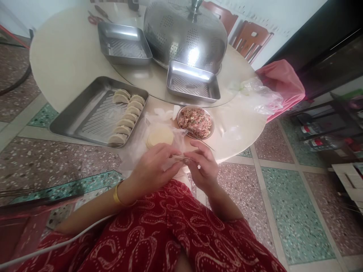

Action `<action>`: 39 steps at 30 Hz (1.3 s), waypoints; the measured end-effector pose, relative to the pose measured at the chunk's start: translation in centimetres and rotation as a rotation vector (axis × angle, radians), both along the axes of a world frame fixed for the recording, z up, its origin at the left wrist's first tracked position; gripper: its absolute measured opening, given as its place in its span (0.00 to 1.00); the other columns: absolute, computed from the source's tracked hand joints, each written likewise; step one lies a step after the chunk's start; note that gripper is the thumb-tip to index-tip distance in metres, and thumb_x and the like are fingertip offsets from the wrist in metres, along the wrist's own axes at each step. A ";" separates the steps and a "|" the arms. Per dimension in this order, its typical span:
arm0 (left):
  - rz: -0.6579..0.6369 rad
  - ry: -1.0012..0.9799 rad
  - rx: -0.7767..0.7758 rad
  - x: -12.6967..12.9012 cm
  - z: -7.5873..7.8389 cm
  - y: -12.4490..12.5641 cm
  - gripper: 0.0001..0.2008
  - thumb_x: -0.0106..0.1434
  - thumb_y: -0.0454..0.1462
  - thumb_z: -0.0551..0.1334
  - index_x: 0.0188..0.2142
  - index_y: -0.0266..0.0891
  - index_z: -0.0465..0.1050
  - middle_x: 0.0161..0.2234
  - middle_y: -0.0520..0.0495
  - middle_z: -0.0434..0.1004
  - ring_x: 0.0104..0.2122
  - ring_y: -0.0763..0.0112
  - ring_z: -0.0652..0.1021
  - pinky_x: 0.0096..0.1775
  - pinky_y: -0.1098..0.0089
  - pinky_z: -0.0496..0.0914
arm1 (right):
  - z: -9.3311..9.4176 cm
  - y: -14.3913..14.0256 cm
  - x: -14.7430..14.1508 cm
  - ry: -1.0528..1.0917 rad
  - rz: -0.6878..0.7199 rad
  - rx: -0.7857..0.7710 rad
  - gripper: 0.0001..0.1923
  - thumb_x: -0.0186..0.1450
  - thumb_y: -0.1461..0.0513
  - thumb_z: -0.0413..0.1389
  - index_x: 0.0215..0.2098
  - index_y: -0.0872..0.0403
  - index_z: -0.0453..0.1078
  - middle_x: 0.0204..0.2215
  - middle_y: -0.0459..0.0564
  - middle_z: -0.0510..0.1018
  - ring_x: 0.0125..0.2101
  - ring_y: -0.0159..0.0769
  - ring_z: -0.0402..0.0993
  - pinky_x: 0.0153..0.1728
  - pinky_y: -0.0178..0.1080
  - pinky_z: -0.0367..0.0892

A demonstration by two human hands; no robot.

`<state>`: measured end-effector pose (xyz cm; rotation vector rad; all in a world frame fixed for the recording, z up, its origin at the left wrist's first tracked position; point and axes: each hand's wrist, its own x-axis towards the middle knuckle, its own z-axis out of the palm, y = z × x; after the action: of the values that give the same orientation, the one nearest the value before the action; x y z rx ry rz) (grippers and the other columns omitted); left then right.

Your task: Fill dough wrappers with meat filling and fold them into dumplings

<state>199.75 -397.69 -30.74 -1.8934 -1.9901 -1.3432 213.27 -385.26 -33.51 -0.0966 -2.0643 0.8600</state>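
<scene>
Person at the edge of a round pale table [70, 68], both bare hands meeting low over its near rim; left hand [157, 162] comes in from the left with a yellow bracelet [116, 194] at the wrist; thumb and index finger brought together, clamped on a thin pale dough piece [183, 159]; right hand [202, 166] opposite, its thumb and index fingertip pinching the same piece, other fingers loosely curled and raised; the piece sits between the two sets of fingertips, above the table's near edge, mostly covered by them, so its full shape cannot be told.

Just beyond the left hand, a stack of round wrappers [161, 136] on clear plastic sheeting [136, 151]; beyond the right hand, a round bowl [213, 128] of minced filling [195, 120], a thin utensil handle [208, 145] near its lower rim; to the left, a large metal tray [85, 113] set at a slant; folded dumplings [125, 123] lined along its right side, overlapping closely.

Farther back, two smaller metal trays [124, 47] beside a perforated metal dome [184, 37]; at the right edge, a pink bag [286, 83] next to clear crumpled plastic [261, 96].
</scene>
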 end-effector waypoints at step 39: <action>-0.052 -0.777 0.145 0.5 -2.5 1.9 0.04 0.65 0.37 0.64 0.39 0.41 0.75 0.46 0.48 0.79 0.30 0.80 0.76 0.27 0.79 0.71 | 1.5 0.8 -0.5 -0.161 0.173 -0.370 0.17 0.75 0.53 0.44 0.57 0.46 0.66 0.58 0.52 0.70 0.58 0.42 0.69 0.52 0.49 0.75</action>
<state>200.28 -395.80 -33.20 -1.4835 -2.0189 -2.4339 212.75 -384.47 -32.04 -0.1954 -2.0591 1.3751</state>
